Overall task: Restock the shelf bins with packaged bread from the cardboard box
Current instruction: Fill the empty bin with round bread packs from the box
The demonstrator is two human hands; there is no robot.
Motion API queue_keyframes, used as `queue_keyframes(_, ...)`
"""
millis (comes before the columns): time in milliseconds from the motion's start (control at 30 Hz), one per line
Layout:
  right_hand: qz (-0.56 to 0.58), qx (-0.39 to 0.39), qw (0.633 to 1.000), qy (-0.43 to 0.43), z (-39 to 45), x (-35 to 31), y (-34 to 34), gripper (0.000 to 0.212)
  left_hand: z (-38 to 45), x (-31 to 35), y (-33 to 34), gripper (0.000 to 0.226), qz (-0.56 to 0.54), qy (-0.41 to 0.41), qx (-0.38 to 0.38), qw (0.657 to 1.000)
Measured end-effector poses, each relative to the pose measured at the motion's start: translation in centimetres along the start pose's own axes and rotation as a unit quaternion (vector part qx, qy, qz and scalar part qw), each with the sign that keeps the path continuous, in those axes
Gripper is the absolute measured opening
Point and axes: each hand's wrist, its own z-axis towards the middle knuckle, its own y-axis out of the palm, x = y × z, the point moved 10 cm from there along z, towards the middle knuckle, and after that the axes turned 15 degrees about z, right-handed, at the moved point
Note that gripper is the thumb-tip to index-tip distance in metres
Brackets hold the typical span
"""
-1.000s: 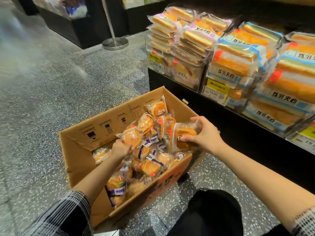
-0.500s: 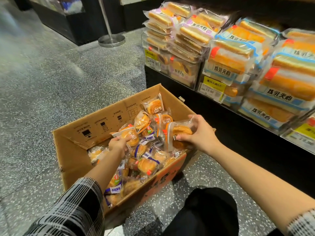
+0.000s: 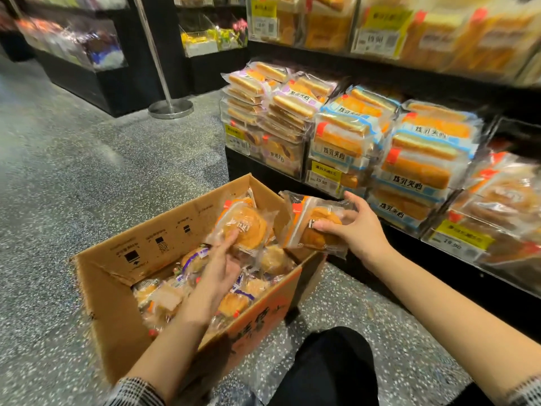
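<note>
Speckled floor under cardboard box and stanchion base

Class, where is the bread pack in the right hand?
Head view, centre-right: the bread pack is over the box right corner, below the shelf bins.

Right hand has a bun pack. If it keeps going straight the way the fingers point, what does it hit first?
The right hand points up-left, gripping its bun pack. That pack would likely first meet the bun pack held by the left hand over the cardboard box; depth is uncertain.
</note>
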Motion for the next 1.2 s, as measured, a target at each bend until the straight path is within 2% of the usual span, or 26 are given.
queue_keyframes(33, 0.019, 0.007, 1.000, -0.003, -0.6, -0.8, -1.0, 0.128, 0.0, -0.9, 2.2, 0.113, -0.082, -0.036, -0.027, 0.996)
queue_keyframes(100, 0.054, 0.019, 0.998, -0.011, -1.8, -2.2, -3.1, 0.118, -0.8, -1.9, 7.1, 0.114, -0.231, -0.093, -0.094, 0.964)
queue_keyframes(133, 0.068, 0.026, 0.997, -0.017, -2.4, -2.9, -4.2, 0.114, -1.4, -2.1, 9.9, 0.111, -0.259, -0.111, -0.140, 0.949)
queue_keyframes(200, 0.085, 0.039, 0.995, -0.029, -3.4, -4.1, -6.3, 0.106, -2.8, -2.5, 14.8, 0.097, -0.231, -0.127, -0.219, 0.940)
queue_keyframes(333, 0.111, 0.076, 0.989, -0.059, -5.4, -5.8, -10.9, 0.097, -5.4, -4.4, 21.8, 0.068, -0.158, -0.152, -0.306, 0.926)
queue_keyframes(467, 0.105, 0.088, 0.987, -0.086, -7.6, -7.5, -14.9, 0.080, -7.7, -5.3, 26.5, 0.068, -0.193, -0.153, -0.397, 0.884)
queue_keyframes(600, 0.063, 0.125, 0.985, -0.102, -9.7, -8.2, -18.6, 0.080, -8.7, -6.8, 29.8, 0.067, -0.169, -0.148, -0.386, 0.895)
queue_keyframes(733, -0.030, 0.216, 0.966, -0.138, -11.1, -9.2, -22.6, 0.086, -9.2, -8.0, 32.6, 0.060, -0.151, -0.130, -0.345, 0.917)
queue_keyframes(833, -0.069, 0.235, 0.961, -0.130, -11.6, -8.7, -24.2, 0.072, -9.1, -8.9, 34.2, 0.060, -0.150, -0.126, -0.321, 0.927)
queue_keyframes(900, -0.046, 0.229, 0.967, -0.097, -11.8, -7.8, -24.9, 0.055, -9.3, -9.7, 35.3, 0.060, -0.143, -0.130, -0.311, 0.931)
queue_keyframes(1000, 0.084, 0.227, 0.969, -0.044, -12.4, -7.3, -25.7, 0.037, -9.7, -10.0, 37.4, 0.060, -0.114, -0.114, -0.321, 0.933)
queue_keyframes(1100, 0.191, 0.227, 0.955, 0.006, -13.5, -8.0, -26.6, 0.043, -10.4, -10.3, 39.5, 0.061, -0.066, -0.095, -0.342, 0.932)
queue_keyframes(1200, 0.177, 0.204, 0.962, 0.043, -13.9, -8.8, -27.9, 0.045, -10.6, -11.6, 41.0, 0.060, 0.023, -0.095, -0.346, 0.933)
